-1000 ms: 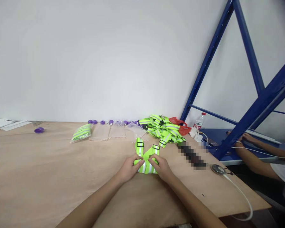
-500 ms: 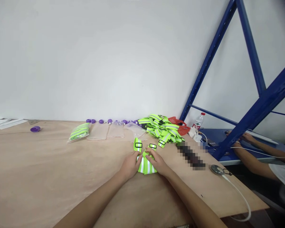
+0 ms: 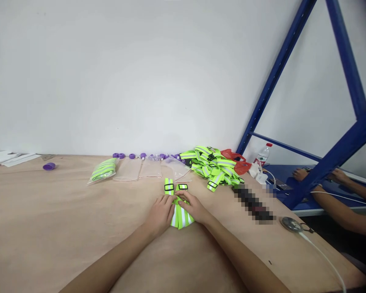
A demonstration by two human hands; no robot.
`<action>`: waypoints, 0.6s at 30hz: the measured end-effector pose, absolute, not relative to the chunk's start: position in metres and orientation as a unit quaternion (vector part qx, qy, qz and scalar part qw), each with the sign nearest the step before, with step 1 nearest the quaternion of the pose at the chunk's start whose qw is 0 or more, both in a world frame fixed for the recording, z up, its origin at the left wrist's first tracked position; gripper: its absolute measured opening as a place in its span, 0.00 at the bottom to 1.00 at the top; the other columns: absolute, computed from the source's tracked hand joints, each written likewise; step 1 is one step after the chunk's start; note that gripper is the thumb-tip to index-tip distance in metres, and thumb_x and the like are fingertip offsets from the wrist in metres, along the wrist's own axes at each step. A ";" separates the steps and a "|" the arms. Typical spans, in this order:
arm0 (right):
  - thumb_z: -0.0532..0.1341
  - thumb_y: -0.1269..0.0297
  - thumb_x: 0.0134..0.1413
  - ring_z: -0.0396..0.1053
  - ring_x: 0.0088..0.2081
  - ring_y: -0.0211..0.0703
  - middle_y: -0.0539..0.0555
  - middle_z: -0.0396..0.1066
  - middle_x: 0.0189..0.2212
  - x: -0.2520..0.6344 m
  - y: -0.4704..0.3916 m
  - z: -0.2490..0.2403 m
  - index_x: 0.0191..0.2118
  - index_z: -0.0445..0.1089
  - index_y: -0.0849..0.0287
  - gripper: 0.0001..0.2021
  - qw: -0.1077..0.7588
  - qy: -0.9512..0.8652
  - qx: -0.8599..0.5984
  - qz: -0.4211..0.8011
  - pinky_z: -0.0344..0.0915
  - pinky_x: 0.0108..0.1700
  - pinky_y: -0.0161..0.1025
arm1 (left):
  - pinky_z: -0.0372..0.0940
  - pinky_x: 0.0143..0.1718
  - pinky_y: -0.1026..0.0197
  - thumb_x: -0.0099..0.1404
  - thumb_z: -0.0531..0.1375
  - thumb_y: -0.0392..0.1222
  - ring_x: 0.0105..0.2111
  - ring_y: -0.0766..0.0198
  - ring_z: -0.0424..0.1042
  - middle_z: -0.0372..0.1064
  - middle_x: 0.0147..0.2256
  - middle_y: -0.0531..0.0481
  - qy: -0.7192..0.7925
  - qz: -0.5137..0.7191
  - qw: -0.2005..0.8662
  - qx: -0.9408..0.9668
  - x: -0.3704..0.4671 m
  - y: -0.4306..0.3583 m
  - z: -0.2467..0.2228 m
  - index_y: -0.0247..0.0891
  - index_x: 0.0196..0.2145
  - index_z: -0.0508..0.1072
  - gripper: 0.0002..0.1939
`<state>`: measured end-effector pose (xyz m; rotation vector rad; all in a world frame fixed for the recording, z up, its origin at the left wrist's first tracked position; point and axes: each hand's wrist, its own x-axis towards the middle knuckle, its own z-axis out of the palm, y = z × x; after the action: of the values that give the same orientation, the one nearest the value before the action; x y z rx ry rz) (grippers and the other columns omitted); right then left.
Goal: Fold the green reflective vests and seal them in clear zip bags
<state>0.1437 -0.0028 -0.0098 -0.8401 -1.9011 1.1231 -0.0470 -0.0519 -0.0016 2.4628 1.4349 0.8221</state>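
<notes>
A folded yellow-green reflective strap with grey-white stripes lies on the table before me, its black buckles at the far end. My left hand is closed on its left side, fingers together. From the right, my right hand grips the strap, its fingers curled over the middle close to the left fingertips. Behind and to the right is a heap of similar straps. A clear bag with a folded strap inside lies at the back left, beside flat clear bags.
Purple rolls line the wall, with a purple cup-like piece farther left. Right of the heap are a red bag, a bottle and a round cabled device. Another person's arms show beyond the blue frame.
The view has shifted slightly. Both hands and the strap sit a little farther left, and the left hand lies flatter over the strap's edge. The other person's hands have moved a little.
</notes>
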 end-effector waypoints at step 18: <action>0.58 0.56 0.63 0.68 0.56 0.55 0.62 0.72 0.53 0.150 -0.029 0.004 0.53 0.70 0.58 0.17 0.283 -0.852 -0.396 0.193 0.66 0.58 0.53 | 0.65 0.52 0.46 0.72 0.48 0.39 0.50 0.50 0.69 0.73 0.47 0.40 0.465 0.260 0.051 0.845 -0.057 -0.043 0.001 0.38 0.40 0.74 0.15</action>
<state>0.1496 -0.0286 0.0036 -1.0599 -2.2805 0.5170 -0.0566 -0.0434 0.0008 2.5707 1.4168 0.7902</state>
